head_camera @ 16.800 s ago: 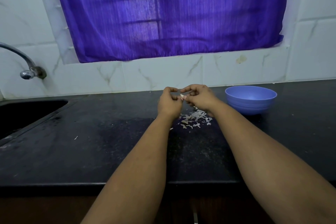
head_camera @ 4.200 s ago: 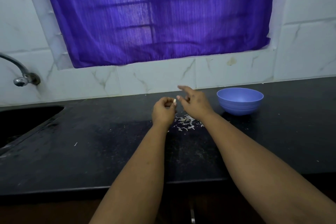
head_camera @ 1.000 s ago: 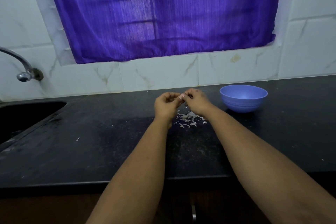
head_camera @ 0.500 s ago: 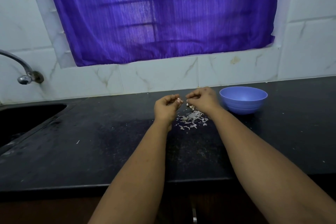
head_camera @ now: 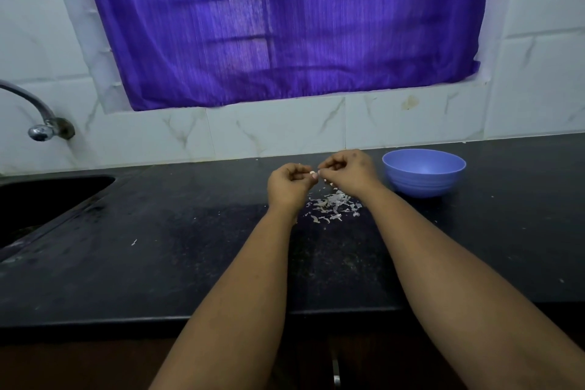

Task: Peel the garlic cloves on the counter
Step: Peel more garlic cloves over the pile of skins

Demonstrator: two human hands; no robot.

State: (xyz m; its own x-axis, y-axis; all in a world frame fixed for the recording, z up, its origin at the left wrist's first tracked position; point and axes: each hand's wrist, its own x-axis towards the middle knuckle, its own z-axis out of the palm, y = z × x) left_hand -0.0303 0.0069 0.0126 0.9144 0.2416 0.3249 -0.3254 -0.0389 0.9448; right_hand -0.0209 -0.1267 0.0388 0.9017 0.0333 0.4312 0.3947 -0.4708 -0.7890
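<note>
- We hold a small pale garlic clove (head_camera: 313, 174) above the black counter (head_camera: 196, 250), pinched at the curled fingertips of our left hand (head_camera: 289, 185).
- Our right hand (head_camera: 348, 174) meets it from the other side, its thumb and forefinger closed at the clove's tip; whether they nip the clove itself or only a shred of skin is too small for us to tell.
- Both hands have their remaining fingers curled in, and the two sets of fingertips nearly touch around the clove.
- Just below the grip, on the counter between our wrists, lies a scatter of papery white peel scraps (head_camera: 332, 207).
- To the right of the grip, near our right hand but apart from it, stands a blue bowl (head_camera: 424, 172), upright; we cannot see anything inside it.
- Well to the left of the grip, a dark sink (head_camera: 47, 196) is set into the counter, with a metal tap (head_camera: 41, 123) on the tiled wall above it.
- Behind and above the grip hangs a purple curtain (head_camera: 285, 25) over a window.
- One stray peel flake (head_camera: 134, 242) lies on the counter far left of the grip, nearer to us.
</note>
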